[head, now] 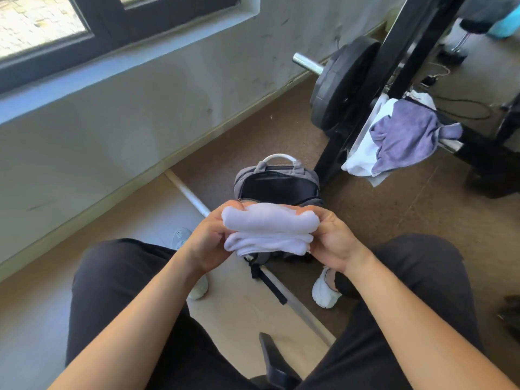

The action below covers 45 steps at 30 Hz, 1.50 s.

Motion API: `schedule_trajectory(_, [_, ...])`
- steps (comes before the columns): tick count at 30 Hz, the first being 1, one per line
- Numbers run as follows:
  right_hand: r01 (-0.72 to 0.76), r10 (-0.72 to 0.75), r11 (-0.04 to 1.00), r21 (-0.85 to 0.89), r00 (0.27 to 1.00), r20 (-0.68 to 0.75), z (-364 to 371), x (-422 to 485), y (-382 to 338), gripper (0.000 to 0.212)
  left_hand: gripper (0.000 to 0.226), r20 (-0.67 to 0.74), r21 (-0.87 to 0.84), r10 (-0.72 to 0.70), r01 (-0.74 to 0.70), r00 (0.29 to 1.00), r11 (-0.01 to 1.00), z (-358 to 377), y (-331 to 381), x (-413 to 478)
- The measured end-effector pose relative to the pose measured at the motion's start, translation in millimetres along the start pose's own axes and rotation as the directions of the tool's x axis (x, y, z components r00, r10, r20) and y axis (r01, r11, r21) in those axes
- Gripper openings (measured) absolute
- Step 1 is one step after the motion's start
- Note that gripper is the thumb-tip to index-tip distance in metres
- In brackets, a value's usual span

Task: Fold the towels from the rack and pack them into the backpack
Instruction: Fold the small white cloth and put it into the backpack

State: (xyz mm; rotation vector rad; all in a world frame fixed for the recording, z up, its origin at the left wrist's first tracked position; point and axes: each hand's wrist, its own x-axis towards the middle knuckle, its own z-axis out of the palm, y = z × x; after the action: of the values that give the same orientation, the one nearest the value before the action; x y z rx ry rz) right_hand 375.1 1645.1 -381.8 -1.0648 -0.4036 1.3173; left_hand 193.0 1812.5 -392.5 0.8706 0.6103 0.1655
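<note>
A folded white towel (pixel 270 229) is held in front of me, above my knees. My left hand (pixel 209 237) grips its left end and my right hand (pixel 332 240) grips its right end, fingers curled round the folds. Just beyond the towel a grey backpack (pixel 277 181) stands on the floor with its top unzipped and dark inside showing. On the black rack (pixel 399 66) at the right hang a purple towel (pixel 405 136) and a white towel (pixel 363 153) beneath it.
A barbell with a black weight plate (pixel 340 83) rests on the rack near the wall. A white bar (pixel 188 192) lies on the floor past my left knee. My white shoes (pixel 323 291) flank the backpack's strap. Cables lie on the floor at far right.
</note>
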Motion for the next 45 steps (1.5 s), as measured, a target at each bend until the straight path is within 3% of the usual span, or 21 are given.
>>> schedule_trajectory(3, [0.061,-0.075,0.967,-0.247,0.996,-0.046,-3.2,2.6,2.9,0.028,0.030,0.069,-0.069,-0.012,0.017,0.998,0.997,-8.1,2.8,0.8])
schedule_trajectory(7, [0.128,-0.169,0.845,-0.519,0.985,-0.031,-6.7,5.5,12.7,0.026,0.041,-0.027,0.297,0.013,-0.005,1.000,0.955,-3.8,-5.8,5.4])
schedule_trajectory(12, [0.106,-0.144,0.779,-0.617,0.990,-0.011,-11.2,4.3,10.9,0.044,0.053,0.008,0.362,-0.100,0.090,0.995,0.928,1.5,-7.2,-1.7])
schedule_trajectory(17, [-0.039,0.035,0.847,-0.530,0.999,-0.017,-20.4,4.4,0.8,0.020,0.050,-0.076,0.522,0.100,-0.046,0.992,0.852,-0.4,-16.3,6.3])
schedule_trajectory(19, [-0.031,0.033,0.717,-0.696,0.999,-0.010,-19.2,7.1,-3.8,0.028,0.047,-0.039,0.602,0.191,-0.129,0.981,0.788,-2.5,-19.7,13.2])
schedule_trajectory(21, [-0.027,0.050,0.476,-0.879,0.999,-0.004,-16.0,10.7,-1.5,0.041,0.044,0.034,0.683,0.255,-0.209,0.966,0.700,-0.1,-21.9,19.3])
schedule_trajectory(24, [0.147,0.004,0.218,-0.965,0.988,0.152,-8.2,12.8,4.2,0.053,0.045,0.124,0.815,0.329,-0.285,0.936,0.504,-1.6,-18.4,32.7])
schedule_trajectory(26, [0.265,0.045,0.095,-0.960,0.962,0.270,-9.0,17.6,0.1,0.060,0.047,0.147,0.827,0.342,-0.305,0.928,0.472,-7.4,-11.9,44.8])
schedule_trajectory(32, [0.318,0.279,-0.084,-0.944,0.917,0.284,-24.9,74.9,-34.4,0.075,0.058,0.228,0.832,0.325,-0.357,0.918,0.425,-17.0,7.5,98.3])
schedule_trajectory(37, [0.186,0.194,-0.113,-0.976,0.968,0.162,-63.1,134.4,-54.4,0.073,0.070,0.154,0.861,0.348,-0.299,0.925,0.412,-48.5,15.3,164.8])
schedule_trajectory(38, [0.155,0.152,-0.104,-0.982,0.979,0.138,-72.1,144.0,-55.3,0.071,0.066,0.128,0.894,0.366,-0.267,0.922,0.360,-56.9,14.6,177.4])
schedule_trajectory(42, [0.126,-0.002,0.005,-0.992,0.992,0.126,-100.1,178.0,-41.6,0.060,0.050,0.159,0.987,0.390,-0.152,0.907,-0.048,-78.8,-3.8,209.9])
schedule_trajectory(45, [0.140,0.038,-0.074,-0.987,0.990,0.138,-111.8,198.3,-20.7,0.062,0.071,0.197,0.974,0.351,-0.142,0.916,-0.177,-86.9,-21.4,218.5])
